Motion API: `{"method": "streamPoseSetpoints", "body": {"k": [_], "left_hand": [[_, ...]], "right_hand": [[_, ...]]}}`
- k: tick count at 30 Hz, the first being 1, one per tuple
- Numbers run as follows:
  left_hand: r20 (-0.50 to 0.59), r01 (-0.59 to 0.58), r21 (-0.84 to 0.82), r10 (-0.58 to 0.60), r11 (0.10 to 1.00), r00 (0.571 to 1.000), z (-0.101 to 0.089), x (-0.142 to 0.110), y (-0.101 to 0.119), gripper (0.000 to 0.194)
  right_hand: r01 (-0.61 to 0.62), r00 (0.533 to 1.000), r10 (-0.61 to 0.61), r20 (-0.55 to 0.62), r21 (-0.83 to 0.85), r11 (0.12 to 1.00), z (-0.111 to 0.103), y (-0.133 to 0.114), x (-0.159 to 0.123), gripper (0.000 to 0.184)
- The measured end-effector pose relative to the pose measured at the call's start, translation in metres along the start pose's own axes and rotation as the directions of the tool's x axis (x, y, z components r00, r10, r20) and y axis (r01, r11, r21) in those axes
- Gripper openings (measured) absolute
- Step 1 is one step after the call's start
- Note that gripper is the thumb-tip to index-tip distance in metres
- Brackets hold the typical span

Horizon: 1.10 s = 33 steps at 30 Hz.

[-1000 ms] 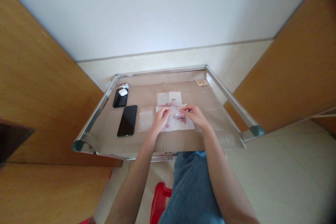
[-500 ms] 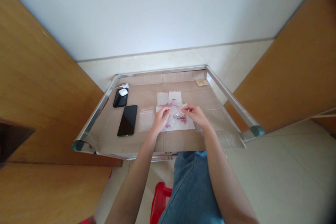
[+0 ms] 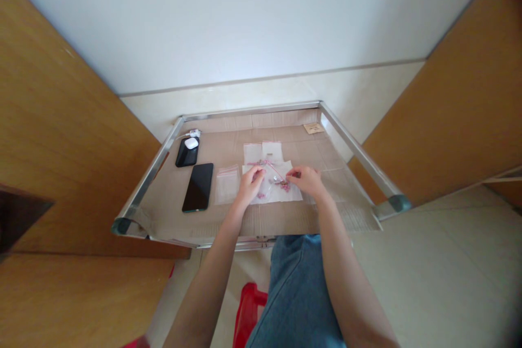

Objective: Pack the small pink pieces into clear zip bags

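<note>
pinching the left side of a clear bag (image 3: 271, 180), the left hand (image 3: 249, 185) has its thumb and forefinger pressed together. the right hand (image 3: 306, 179) is at the bag's right side, fingers curled in and tips close together; i cannot tell whether they grip the plastic. the bag has a pink strip slanting across it and lies between the hands, over white paper (image 3: 295, 194) in the middle of the table. pink pieces (image 3: 284, 187) sit at the right of the paper, with more at its far edge and near the left hand; which are inside the bag is too small to tell.

just beyond the paper lie two small bags side by side, the left bag (image 3: 252, 151) and the right bag (image 3: 272, 148), the latter with a small dark mark or item at its middle. left of the paper are flat clear bags (image 3: 227, 187), then a phone (image 3: 198, 187). a white case (image 3: 191, 143) rests on a black slab (image 3: 185, 158) at far left; a tan card (image 3: 313, 128) is at far right.

cardboard (image 3: 285, 223) lines the table, inside a metal frame (image 3: 253, 111). a pale wall (image 3: 261, 22) stands behind, wood panels (image 3: 61, 119) on both sides, a red stool (image 3: 243, 315) below.
</note>
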<state>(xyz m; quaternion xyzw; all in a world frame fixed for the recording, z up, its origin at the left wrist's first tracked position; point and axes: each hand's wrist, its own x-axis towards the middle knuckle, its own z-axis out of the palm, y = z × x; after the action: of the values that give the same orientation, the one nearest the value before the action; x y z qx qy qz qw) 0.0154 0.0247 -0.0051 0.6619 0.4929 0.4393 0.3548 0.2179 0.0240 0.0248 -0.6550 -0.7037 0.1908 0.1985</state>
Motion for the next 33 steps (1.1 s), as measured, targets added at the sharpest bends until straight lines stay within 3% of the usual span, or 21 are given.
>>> {"method": "streamPoseSetpoints", "body": {"k": [14,18,23,33], "left_hand": [[0.000,0.001,0.002,-0.001,1.000,1.000,0.000,0.000,-0.002,0.019],[0.001,0.001,0.002,-0.001,1.000,1.000,0.000,0.000,0.000,0.019],[0.001,0.007,0.002,-0.007,1.000,1.000,0.000,-0.001,0.001,0.020],[0.011,0.015,0.002,-0.015,1.000,1.000,0.000,-0.001,0.002,0.019]], "right_hand": [[0.003,1.000,-0.003,-0.006,0.029,1.000,0.000,-0.002,0.000,0.016],[0.000,1.000,0.005,-0.023,0.203,0.979,0.002,0.002,0.004,0.017],[0.053,0.998,-0.032,-0.054,0.448,0.892,0.008,0.006,0.010,0.019],[0.131,0.987,-0.160,0.009,0.520,0.844,0.009,-0.004,0.008,0.020]]}}
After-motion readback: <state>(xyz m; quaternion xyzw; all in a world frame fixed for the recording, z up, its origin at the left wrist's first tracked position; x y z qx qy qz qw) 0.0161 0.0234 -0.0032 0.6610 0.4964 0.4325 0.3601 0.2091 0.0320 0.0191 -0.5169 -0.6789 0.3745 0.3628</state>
